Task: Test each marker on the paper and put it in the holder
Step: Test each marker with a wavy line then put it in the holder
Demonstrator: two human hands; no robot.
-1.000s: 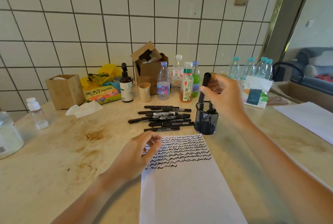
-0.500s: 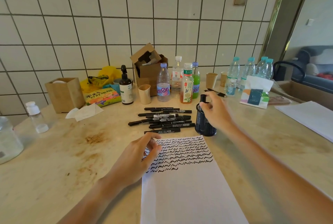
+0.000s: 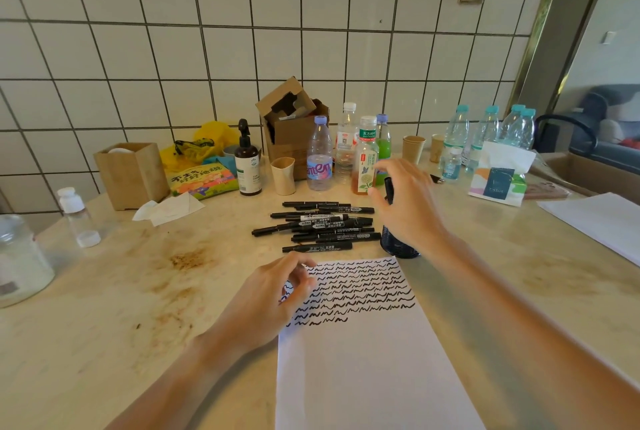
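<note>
Head cam is looking down at a beige stone table (image 3: 114, 291) with brown stains. White paper (image 3: 367, 360) is lying in front of the person, its top part filled with rows of black squiggly test lines. The left hand (image 3: 273, 298) is resting on the paper's upper left corner, fingers loosely curled and holding nothing. Just past the paper a pile of black markers (image 3: 318, 225) with white label text is lying flat, mostly side by side and overlapping. Right of the pile, a black mesh holder (image 3: 398, 246) is standing just beside the paper's top right corner. One black marker (image 3: 388, 189) is sticking upright out of it. The right hand (image 3: 408, 208) is hovering over the holder with fingers spread, not gripping that marker. Drink bottles (image 3: 346, 149) are standing behind.
</note>
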